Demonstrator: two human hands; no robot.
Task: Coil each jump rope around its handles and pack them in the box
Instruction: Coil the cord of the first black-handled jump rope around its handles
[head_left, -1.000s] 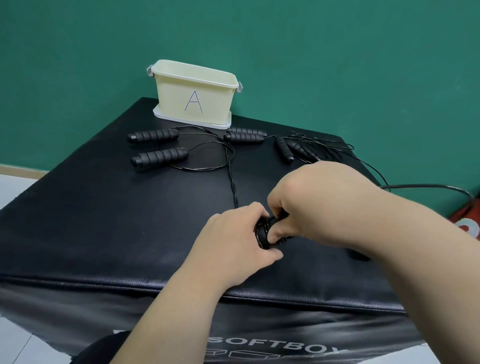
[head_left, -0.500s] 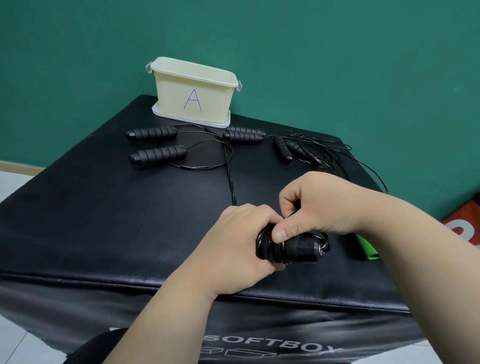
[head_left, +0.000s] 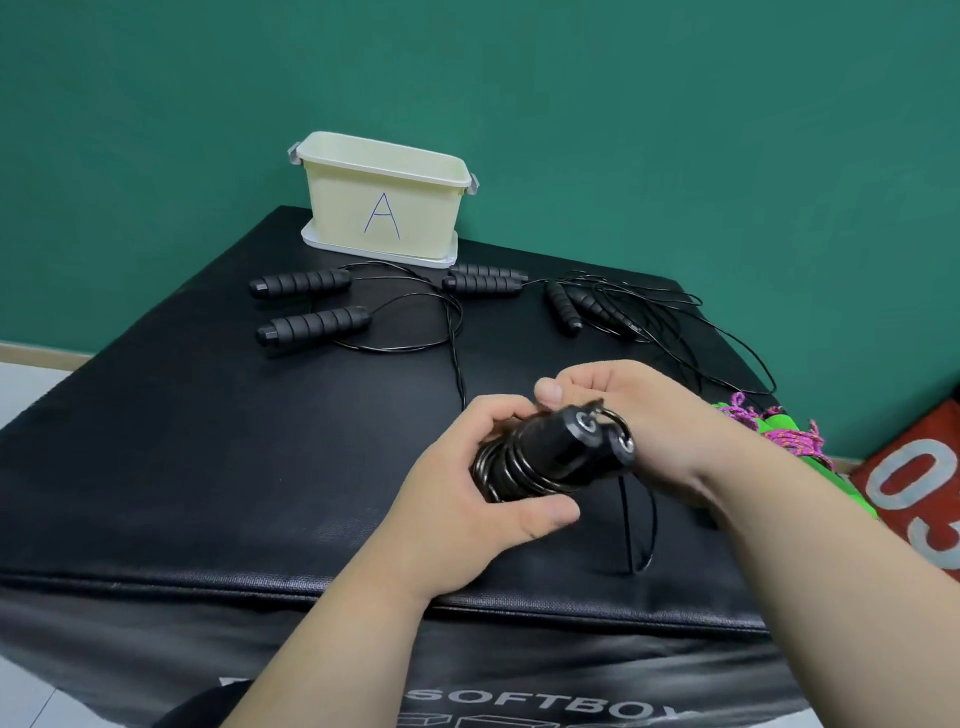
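Head view: the black worktop (head_left: 208, 467) carries the cream box (head_left: 382, 208) marked A, with loose jump ropes (head_left: 311, 325) lying just in front of the box. Well nearer me than the box, my left hand (head_left: 467, 499) grips the coiled jump rope (head_left: 545, 462) round its paired handles, while my right hand (head_left: 623, 405) pinches its cord

Camera: one, worn on the person's head.
Looks: forward and down onto a black padded block (head_left: 182, 467).
Near: the left hand (head_left: 467, 493) and right hand (head_left: 634, 410), holding a jump rope (head_left: 540, 462), fill the low middle, close up.
Far: the box (head_left: 421, 208) sits at the block's back edge, by the green wall (head_left: 623, 104).
Picture: wide, with both arms coming in from the bottom.
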